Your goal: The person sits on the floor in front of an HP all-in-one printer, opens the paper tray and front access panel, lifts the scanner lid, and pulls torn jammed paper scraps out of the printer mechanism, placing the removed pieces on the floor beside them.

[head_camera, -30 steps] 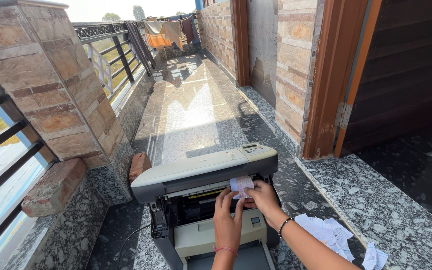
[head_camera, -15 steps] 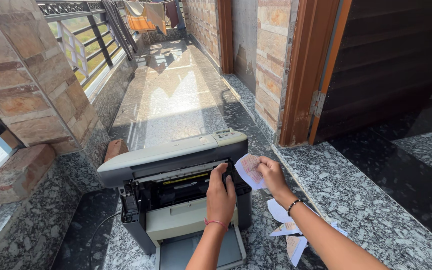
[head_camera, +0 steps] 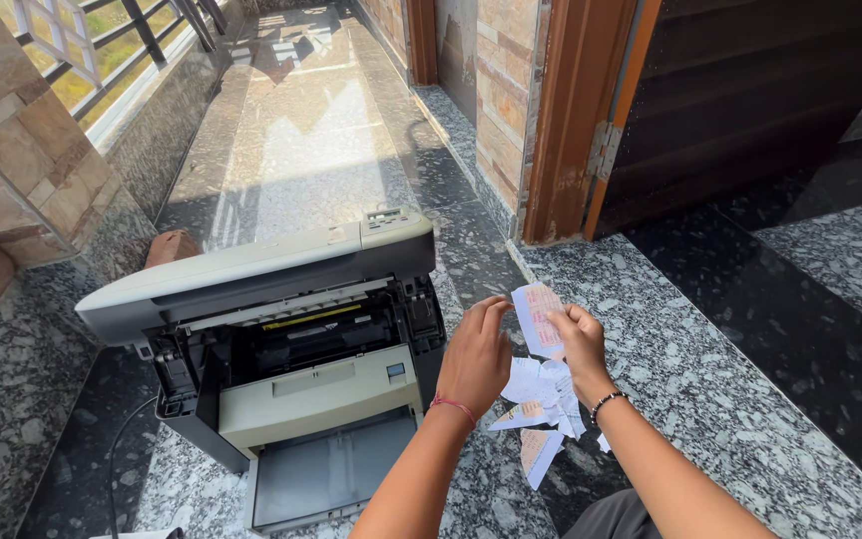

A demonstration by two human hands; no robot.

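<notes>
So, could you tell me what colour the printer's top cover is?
Light grey top cover, over a black interior; the head view shows it.

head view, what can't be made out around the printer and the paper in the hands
- Printer: inner parts lie in shadow under the raised lid; its tray is cut by the bottom edge.
- Paper scrap: print too small to tell.
- Left hand, right hand: palms hidden, backs face the camera.
- Torn paper pieces: partly behind the hands.

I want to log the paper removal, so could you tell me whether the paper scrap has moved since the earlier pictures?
Yes. The paper scrap has moved right, out of the printer opening; both hands now hold it beside the printer.
</notes>
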